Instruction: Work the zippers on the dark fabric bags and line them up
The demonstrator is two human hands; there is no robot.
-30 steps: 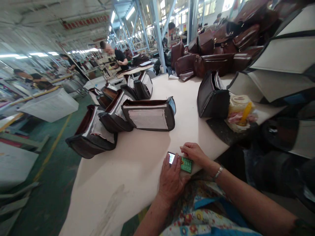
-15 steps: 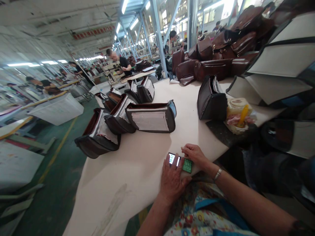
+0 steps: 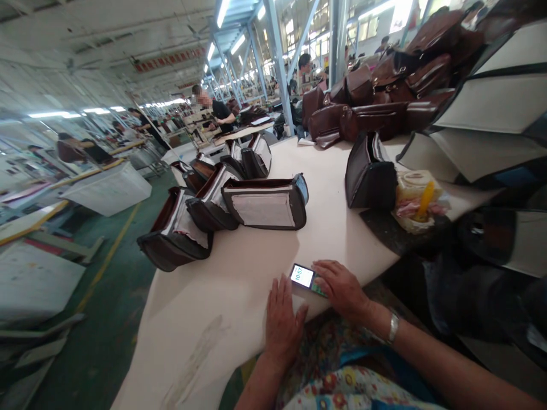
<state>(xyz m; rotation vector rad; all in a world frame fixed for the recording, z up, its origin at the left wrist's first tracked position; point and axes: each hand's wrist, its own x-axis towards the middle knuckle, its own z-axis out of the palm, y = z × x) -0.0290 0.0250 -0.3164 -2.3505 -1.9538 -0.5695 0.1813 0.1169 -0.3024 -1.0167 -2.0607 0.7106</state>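
A small mobile phone (image 3: 302, 276) lies on the pale tabletop near its front edge. Its lit screen reads 10:57, and part of the green-lit keypad shows. My left hand (image 3: 282, 322) rests flat on the table just left of the phone, fingers stretched out and thumb apart, holding nothing. Over the keypad end lies my right hand (image 3: 344, 289), its fingers extended and covering most of the keys. Beyond the hands, a brown bag body (image 3: 262, 206) with a white panel stands on the table, beside another dark bag body (image 3: 171, 242) at the left.
One more bag body (image 3: 371, 173) stands at right, by a tub (image 3: 412, 219) with a yellow-handled tool. Brown leather bags (image 3: 376, 117) are heaped at the back. Large pale panels (image 3: 491, 105) lean at far right. A co-worker (image 3: 220, 114) sits at a machine beyond the table.
My left hand has slid left off the phone, uncovering its screen. My right hand has moved onto the keypad, its fingers now spread out from a curled pose. The view has shifted slightly.
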